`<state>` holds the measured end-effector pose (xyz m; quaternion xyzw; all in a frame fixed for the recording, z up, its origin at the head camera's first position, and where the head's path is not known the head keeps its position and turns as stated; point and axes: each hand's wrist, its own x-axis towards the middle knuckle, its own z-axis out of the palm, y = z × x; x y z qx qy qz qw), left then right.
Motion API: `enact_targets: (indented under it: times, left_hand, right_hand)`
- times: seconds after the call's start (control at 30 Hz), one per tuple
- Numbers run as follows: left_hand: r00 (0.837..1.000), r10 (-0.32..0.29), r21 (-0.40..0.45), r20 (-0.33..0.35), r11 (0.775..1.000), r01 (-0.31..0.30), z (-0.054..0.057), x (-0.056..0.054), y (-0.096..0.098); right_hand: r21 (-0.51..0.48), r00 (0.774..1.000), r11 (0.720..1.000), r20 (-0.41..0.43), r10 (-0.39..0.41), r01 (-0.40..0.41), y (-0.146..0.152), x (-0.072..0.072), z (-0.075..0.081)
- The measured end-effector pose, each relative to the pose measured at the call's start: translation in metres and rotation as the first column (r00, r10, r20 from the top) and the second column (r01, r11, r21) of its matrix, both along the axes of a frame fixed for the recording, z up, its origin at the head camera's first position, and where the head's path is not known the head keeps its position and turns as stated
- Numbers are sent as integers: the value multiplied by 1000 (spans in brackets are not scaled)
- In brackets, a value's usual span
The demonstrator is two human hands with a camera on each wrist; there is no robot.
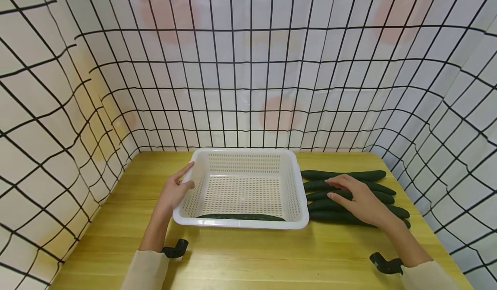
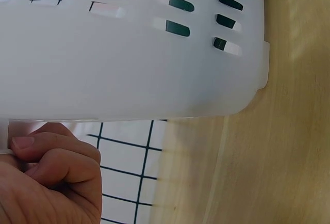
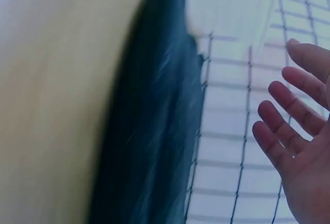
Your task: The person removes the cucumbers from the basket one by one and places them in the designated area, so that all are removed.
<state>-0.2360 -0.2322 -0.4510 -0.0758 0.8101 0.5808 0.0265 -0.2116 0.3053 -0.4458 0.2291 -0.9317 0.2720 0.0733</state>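
Note:
A white plastic basket [image 1: 240,224] with slotted walls stands at the middle of the table. One dark green cucumber [image 1: 242,216] lies inside it along the near wall. My left hand [image 1: 177,191] grips the basket's left rim, and the left wrist view shows its fingers [image 2: 67,162] curled under the edge. Right of the basket, several cucumbers [image 1: 345,175] lie side by side. My right hand [image 1: 361,199] is over them, holding nothing. In the right wrist view its fingers [image 3: 296,108] are spread and apart from the blurred cucumbers [image 3: 152,115].
The wooden table [image 1: 248,255] extends in front of the basket and to its left. A black wire grid [image 1: 250,87] backed with white cloth encloses the back and both sides. A black wrist mount [image 1: 176,248] sits at the left sleeve, another [image 1: 385,264] at the right.

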Motion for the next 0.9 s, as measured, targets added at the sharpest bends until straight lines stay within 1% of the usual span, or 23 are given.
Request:
enact_targets:
  times: [0.1, 0.2, 0.33, 0.53, 0.67, 0.73, 0.9]
  left_hand:
    - [1000, 1, 5, -2, 1000, -1, 0, 0, 0]
    - [1000, 0, 7, -3, 1000, 0, -2, -1, 0]
    - [1000, 0, -2, 1, 1000, 0, -3, -2, 0]
    - [1000, 4, -3, 1, 1000, -4, -2, 0, 1]
    - [1000, 1, 5, -2, 1000, -1, -2, 1, 2]
    - [1000, 1, 6, -3, 1000, -1, -2, 0, 2]
    - [1000, 6, 5, 8, 1000, -6, -3, -1, 1]
  right_hand:
    - [-32, 999, 999, -13, 32, -32, -22, -5, 7]
    - [-69, 996, 994, -15, 84, -85, -46, -10, 13]
    - [-109, 988, 983, 13, 153, -151, -74, -14, 19]
    - [-120, 975, 974, 86, 204, -194, -108, -13, 22]
    - [-138, 958, 962, 133, 253, -235, -128, -13, 22]
    - [-131, 949, 957, 147, 278, -260, -138, -14, 22]
    - [-139, 920, 936, 185, 344, -322, -158, -17, 21]
